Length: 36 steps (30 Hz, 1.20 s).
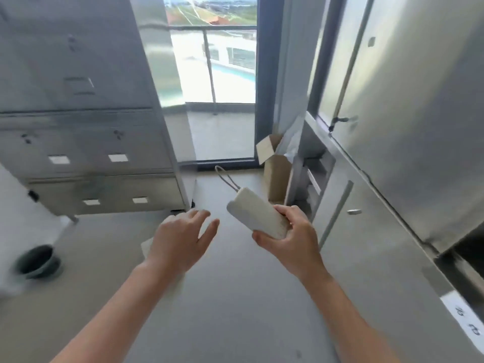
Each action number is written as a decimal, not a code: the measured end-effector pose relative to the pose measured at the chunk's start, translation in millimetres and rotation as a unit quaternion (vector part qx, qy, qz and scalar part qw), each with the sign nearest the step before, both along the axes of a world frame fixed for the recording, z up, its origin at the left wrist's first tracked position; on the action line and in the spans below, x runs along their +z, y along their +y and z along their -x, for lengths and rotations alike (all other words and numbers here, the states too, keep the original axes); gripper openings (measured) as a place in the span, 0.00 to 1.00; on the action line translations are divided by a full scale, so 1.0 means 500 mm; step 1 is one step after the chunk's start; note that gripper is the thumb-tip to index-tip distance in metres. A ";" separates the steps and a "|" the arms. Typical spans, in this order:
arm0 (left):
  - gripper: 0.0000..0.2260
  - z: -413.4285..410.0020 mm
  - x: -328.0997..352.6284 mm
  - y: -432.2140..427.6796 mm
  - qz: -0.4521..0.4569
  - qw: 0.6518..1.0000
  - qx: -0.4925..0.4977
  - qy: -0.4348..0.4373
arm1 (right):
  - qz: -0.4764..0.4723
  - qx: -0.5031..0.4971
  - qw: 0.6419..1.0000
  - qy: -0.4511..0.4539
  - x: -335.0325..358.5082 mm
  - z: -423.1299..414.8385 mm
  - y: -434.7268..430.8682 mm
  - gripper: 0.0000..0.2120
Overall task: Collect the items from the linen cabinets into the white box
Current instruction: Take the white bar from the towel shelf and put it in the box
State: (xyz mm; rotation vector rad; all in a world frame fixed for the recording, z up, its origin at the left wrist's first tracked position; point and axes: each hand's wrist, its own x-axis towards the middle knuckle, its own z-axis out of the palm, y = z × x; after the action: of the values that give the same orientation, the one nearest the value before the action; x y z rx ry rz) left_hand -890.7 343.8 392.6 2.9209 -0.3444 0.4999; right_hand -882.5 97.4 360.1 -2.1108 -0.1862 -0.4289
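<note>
My right hand (290,239) is closed around a white oblong block (255,212) with a thin cord loop (226,176) at its far end, held in mid-air over the floor. My left hand (183,237) hovers to its left, fingers spread and holding nothing. Beneath the left hand a pale, blurred object (150,246) shows at the palm's edge; I cannot tell what it is. A grey metal cabinet (86,142) with labelled drawers stands at the left. Another grey cabinet (392,179) with tall doors fills the right side. No white box is in view.
An open cardboard box (275,169) stands on the floor by the right cabinet's corner. A dark round bowl-like object (38,262) sits at the lower left. A glass balcony door (222,100) lies straight ahead. Grey floor (235,310) stretches between the cabinets.
</note>
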 end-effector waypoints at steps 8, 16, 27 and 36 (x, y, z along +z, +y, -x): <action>0.28 0.087 -0.019 0.361 0.014 0.984 0.172 0.041 | -0.005 0.176 0.984 0.019 -0.010 -0.080 0.407 0.27; 0.28 0.057 -0.054 0.572 0.041 0.958 0.280 0.038 | 0.006 0.278 0.958 0.062 -0.039 -0.188 0.675 0.29; 0.28 -0.237 -0.094 0.749 0.054 0.934 0.344 0.082 | -0.009 0.327 0.937 0.124 -0.103 -0.514 0.919 0.28; 0.24 -0.415 -0.074 0.903 0.085 0.926 0.362 0.066 | -0.007 0.336 0.933 0.131 -0.074 -0.706 1.091 0.24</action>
State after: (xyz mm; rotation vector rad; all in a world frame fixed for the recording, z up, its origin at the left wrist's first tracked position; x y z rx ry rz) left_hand -683.1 795.5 355.7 2.8019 0.7850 0.3784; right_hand -529.3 643.1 323.3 -1.9170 -0.7162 0.2572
